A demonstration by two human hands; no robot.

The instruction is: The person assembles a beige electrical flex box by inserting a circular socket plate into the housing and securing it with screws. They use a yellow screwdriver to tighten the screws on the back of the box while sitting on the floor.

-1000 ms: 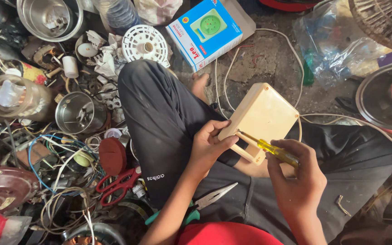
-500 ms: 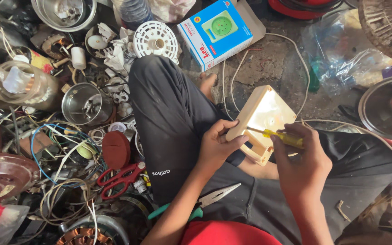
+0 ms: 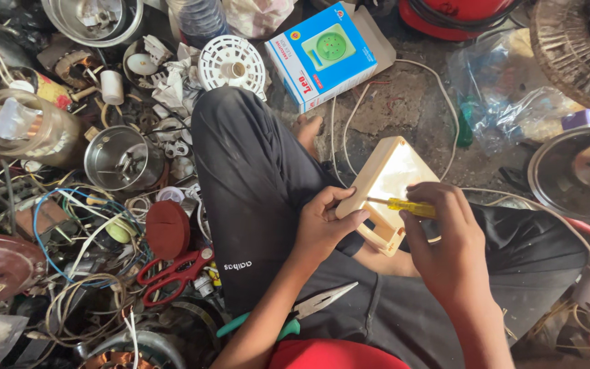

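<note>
Your right hand (image 3: 453, 249), at 5 o'clock of the cream plastic box (image 3: 389, 188), grips a yellow-handled screwdriver (image 3: 410, 206) whose long axis runs 3-to-9 o'clock, tip meeting the box's near edge. Your left hand (image 3: 322, 224), at 8 o'clock and just as close, clasps the box's lower-left corner, steadying it over your lap. Green-handled pliers (image 3: 293, 313) rest on your thigh at 6 o'clock; red scissors (image 3: 172, 273) lie toward 9 o'clock; a blue carton (image 3: 322, 55) sits far at 12 o'clock.
</note>
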